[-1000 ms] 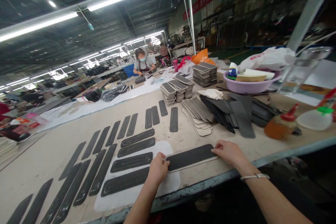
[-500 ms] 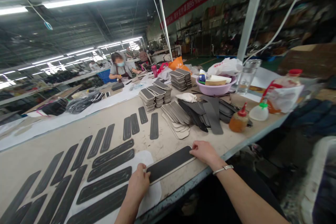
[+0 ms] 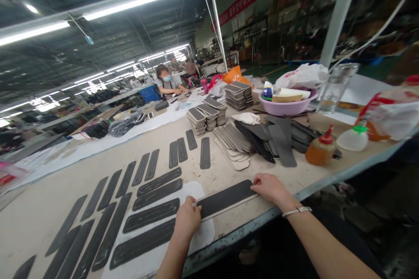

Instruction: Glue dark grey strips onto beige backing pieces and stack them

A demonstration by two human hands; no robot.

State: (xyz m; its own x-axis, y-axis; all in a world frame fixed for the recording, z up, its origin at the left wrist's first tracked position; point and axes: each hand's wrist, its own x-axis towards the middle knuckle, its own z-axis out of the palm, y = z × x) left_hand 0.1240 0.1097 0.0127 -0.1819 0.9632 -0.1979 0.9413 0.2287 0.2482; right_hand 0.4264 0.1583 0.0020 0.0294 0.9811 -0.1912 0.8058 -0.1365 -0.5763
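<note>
Along the counter (image 3: pixel 77 170), left hand (image 3: pixel 187 218) and right hand (image 3: pixel 270 188) pinch a probably light, bendy strip (image 3: pixel 226 199) by opposite ends, likely the surest hold.

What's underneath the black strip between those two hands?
Around the black strip shows a pale border; past that, white sheet near the left hand and tabletop near the right hand. Whatever lies directly beneath is covered.

Left grip (image 3: pixel 188 218) and right grip (image 3: pixel 269 188) pinch (forearms (image 3: pixel 322 234) angled inward).

The red banner (image 3: pixel 248 0) reads "到95%以上" (the rest, leftward, is blurred).
</note>
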